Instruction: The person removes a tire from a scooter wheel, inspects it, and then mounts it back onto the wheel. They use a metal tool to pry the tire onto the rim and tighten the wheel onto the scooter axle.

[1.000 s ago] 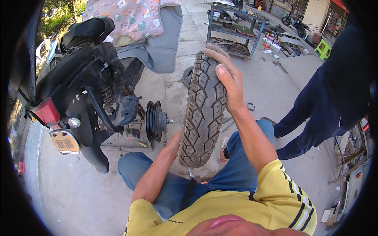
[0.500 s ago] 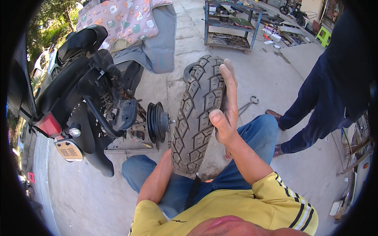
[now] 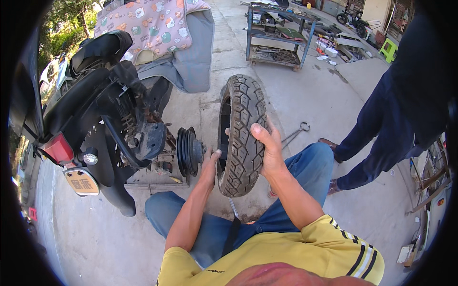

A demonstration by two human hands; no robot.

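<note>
My right hand [image 3: 268,152] grips a treaded black tyre [image 3: 243,102], thumb pressed on the tread and fingers curled behind. My left hand [image 3: 210,164] holds the tyre's left side low down, its fingers partly hidden. The tyre stands upright between my knees, its hollow inside showing on the left. Just left of it, a black wheel rim with hub [image 3: 186,151] sits at the rear of a black scooter [image 3: 95,124]. A long metal tool with a curved head [image 3: 303,127] lies behind my right hand. A metal bar [image 3: 233,206] shows below the tyre.
Another person's dark-trousered legs [image 3: 372,128] stand close on my right. A blue tool trolley [image 3: 257,32] and a green stool [image 3: 389,47] are farther back. A pink patterned cover [image 3: 148,28] with grey backing hangs beyond the scooter. Scattered parts lie at the back right.
The tyre has turned, showing its inner side, and its lower end has risen. My right hand moved from the top down to the middle. My left hand has come up beside the hub.
</note>
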